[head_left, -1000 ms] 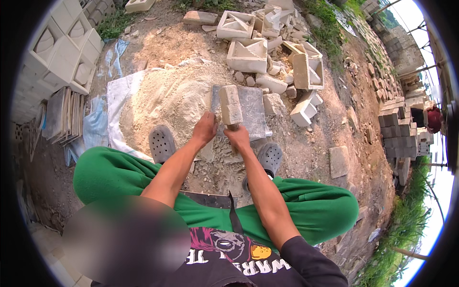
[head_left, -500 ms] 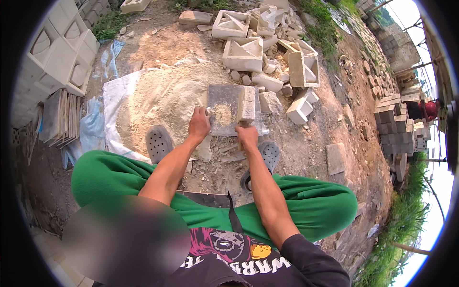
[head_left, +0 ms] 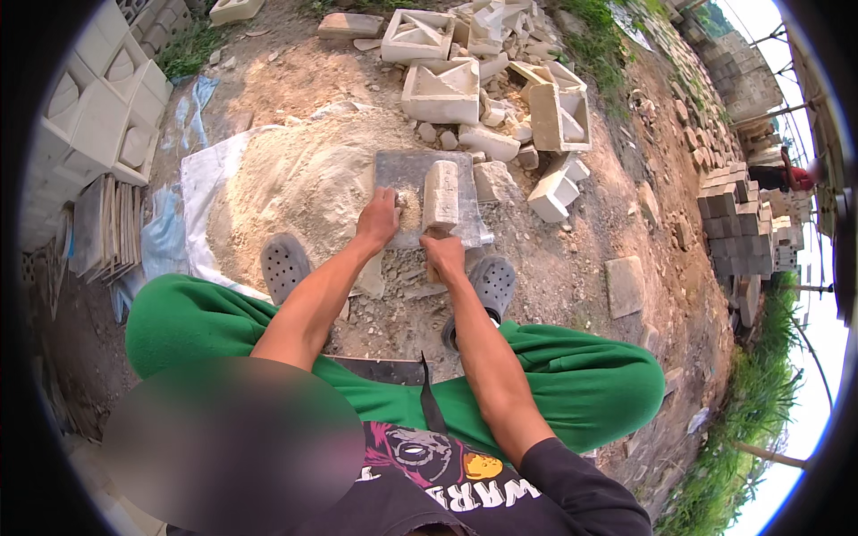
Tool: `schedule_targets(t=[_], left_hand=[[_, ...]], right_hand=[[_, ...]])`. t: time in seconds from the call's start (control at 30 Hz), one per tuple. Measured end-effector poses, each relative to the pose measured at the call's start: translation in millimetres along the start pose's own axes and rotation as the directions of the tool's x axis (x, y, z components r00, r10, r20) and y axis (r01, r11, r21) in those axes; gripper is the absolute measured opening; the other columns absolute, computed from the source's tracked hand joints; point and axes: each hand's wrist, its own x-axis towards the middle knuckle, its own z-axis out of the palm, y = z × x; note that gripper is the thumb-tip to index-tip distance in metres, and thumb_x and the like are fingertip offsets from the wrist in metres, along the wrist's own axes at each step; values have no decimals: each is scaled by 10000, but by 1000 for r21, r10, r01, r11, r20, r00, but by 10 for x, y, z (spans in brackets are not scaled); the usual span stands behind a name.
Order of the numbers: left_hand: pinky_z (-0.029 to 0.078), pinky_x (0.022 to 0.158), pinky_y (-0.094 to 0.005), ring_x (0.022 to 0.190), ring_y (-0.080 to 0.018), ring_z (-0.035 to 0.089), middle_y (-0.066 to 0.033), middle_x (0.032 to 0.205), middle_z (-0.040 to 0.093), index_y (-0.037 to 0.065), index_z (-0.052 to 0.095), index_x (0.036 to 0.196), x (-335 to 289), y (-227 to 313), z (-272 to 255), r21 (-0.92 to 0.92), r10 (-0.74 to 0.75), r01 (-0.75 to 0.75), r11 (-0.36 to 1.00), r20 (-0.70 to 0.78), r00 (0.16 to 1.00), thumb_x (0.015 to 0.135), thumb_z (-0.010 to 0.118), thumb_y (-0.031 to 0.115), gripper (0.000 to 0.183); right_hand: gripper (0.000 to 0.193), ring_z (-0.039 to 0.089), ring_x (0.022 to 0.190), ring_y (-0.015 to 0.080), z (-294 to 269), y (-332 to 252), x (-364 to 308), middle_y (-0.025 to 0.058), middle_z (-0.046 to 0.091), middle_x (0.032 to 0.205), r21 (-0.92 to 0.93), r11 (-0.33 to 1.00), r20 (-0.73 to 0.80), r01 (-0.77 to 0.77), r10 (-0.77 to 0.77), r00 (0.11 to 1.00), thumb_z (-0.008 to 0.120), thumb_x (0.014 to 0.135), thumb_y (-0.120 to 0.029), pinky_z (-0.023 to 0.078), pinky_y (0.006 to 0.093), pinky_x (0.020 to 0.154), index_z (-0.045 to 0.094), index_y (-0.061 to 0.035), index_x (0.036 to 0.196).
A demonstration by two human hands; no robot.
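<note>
Gripping the mallet (head_left: 441, 196) close to its head, your right hand (head_left: 444, 255) is wrapped tight; left of it, your left hand (head_left: 379, 220) curls by the slab (head_left: 393, 170), hold unclear.

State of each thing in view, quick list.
right hand: closed on handle of mallet
left hand: curled at slab, contents unclear
mallet: held, head over slab, contact unclear
slab: lying flat, dusty
pale powder: heaped loosely on white sheet
white sheet: spread, partly covered
boards: stacked on edge
rubble: broken, piled up
</note>
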Motion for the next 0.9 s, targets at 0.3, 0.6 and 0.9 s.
schedule_targets(t=[0.3,0.6,0.9], left_hand=[[532,824,-488,990,-411,616,-189,1105,554,31,546,1121,-197,-286,-83,-20,-70,67,998,-199,977,906,639,145,261],[535,825,-488,995,-415,621,-191,1104,556,30,530,1118,-216,-295,-121,-38,-84,78,996,-179,980,873,699,126,313],[538,811,-496,1007,-396,630,-179,1109,559,41,524,1127,-267,-231,-196,-39,-168,165,986,-113,979,877,685,135,312]], right_hand=[[437,736,698,293,37,-364,-244,184,740,801,-114,970,6,217,-217,976,770,691,-300,576,391,678,724,63,929],[466,721,829,349,81,-388,-178,219,727,860,-281,946,117,162,-134,984,746,695,-355,560,424,762,738,38,947],[345,712,609,250,39,-435,-277,138,697,668,-85,949,55,304,-300,952,740,710,-288,555,382,612,720,41,811]])
